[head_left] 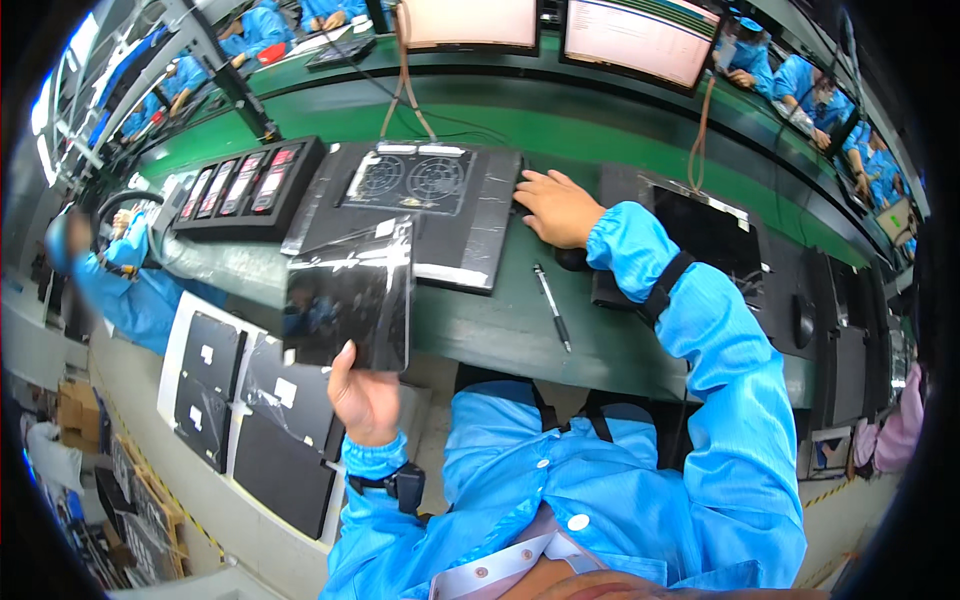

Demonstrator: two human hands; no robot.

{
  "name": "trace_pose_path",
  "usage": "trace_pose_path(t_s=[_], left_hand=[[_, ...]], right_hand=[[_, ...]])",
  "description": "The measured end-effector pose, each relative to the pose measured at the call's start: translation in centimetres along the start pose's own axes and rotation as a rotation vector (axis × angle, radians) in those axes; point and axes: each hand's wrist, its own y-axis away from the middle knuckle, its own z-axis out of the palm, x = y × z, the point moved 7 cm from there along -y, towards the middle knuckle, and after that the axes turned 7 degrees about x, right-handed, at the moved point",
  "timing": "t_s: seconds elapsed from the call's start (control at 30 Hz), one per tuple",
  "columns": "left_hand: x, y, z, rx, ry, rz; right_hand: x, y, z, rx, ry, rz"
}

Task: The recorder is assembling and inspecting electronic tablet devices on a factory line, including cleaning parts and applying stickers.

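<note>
My left hand (365, 405) grips a glossy black tablet-like panel (350, 305) by its near edge, thumb on the front. Small white labels sit at two corners of this panel. It is held tilted over the front edge of the bench. Behind it lies a black board (483, 225) with a dark sheet (410, 180) marked with two circular patterns. My right hand (558, 208) lies palm down on the bench, fingers stretched toward the board's right edge. A rounded black object (572, 260), partly hidden, is by my right wrist.
A pen (552, 308) lies on the green bench (490, 330). Another dark panel (715, 235) and a black mouse (803, 320) are to the right. A slotted black tray (250, 190) stands left; a white tray (250, 410) of black panels is below. A co-worker's blue sleeve (135, 300) is near.
</note>
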Motion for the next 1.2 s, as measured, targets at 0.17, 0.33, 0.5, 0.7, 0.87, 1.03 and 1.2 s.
trace_pose_path(t_s=[0.17,0.33,0.5,0.7,0.87,1.03,1.2], left_hand=[[-0.3,-0.8,1.5,-0.039,0.202,-0.092],[-1.1,-1.1,2.4,0.001,0.115,-0.060],[-2.0,-0.9,2.8,-0.023,0.069,-0.084],[-2.4,-0.7,2.4,0.006,0.001,-0.066],[-2.7,-0.5,3.1,-0.004,-0.042,-0.057],[-3.0,-0.9,3.8,-0.032,-0.192,-0.036],[-4.1,-4.4,4.1,-0.061,-0.375,-0.068]], right_hand=[[-3.6,-1.1,-3.5,-0.180,-0.070,0.013],[-11.8,-0.6,-10.8,0.174,-0.598,0.056],[-13.2,-0.9,-10.3,0.268,-0.697,0.119],[-13.5,-0.3,-10.2,0.245,-0.691,0.116],[-13.1,-0.1,-10.1,0.206,-0.687,0.114],[-12.6,-0.3,-10.4,0.155,-0.678,0.112],[-10.7,-0.5,-8.4,0.030,-0.357,0.078]])
